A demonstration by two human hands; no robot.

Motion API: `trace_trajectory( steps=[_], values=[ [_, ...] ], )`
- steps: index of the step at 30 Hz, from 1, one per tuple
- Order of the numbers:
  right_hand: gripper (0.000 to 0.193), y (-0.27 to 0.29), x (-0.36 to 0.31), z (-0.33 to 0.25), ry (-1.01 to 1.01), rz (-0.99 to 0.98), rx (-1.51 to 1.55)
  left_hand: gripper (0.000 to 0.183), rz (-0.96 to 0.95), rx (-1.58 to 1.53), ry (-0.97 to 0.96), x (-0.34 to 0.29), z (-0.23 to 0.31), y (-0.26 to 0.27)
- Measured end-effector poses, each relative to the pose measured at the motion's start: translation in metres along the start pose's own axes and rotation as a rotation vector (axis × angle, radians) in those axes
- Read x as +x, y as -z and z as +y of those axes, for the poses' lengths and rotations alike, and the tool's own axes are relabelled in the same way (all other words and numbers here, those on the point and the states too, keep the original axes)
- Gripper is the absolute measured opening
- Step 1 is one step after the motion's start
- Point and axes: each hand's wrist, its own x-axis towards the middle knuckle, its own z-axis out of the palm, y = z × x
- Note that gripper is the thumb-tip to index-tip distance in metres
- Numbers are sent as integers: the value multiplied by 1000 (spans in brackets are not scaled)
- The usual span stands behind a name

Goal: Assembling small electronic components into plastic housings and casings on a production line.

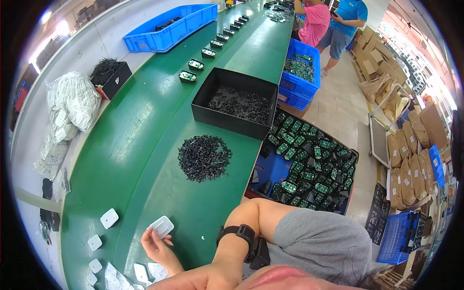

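The left hand (157, 247) pinches a rounded white plastic cover (162, 225) over the flat green table (140, 179), a row of covers (109, 219) maybe done, the pile of tiny black plastic bits (205, 158) seemingly left, and I can't tell how the right hand (205, 279) holds its fingers.

"What sort of place is this?"
"An assembly workshop: cased boards (195, 64) line the bench (130, 121)."
"And around it?"
"Right of the bench, a crate (304, 89) of boards; farther right, a trolley (379, 141) and sacks (412, 179); co-workers (315, 23) beside its far end."
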Motion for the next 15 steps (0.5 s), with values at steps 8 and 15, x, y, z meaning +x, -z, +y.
trace_trajectory(
  steps=[8, 15],
  values=[
    [15, 59, 18, -8, 115, 138, -551, 18, 200, 140, 46, -1, -9, 10],
    [11, 175, -7, -34, 123, 660, -1705, 35, 121, 32, 40, 5, 12, 9]
  ],
)
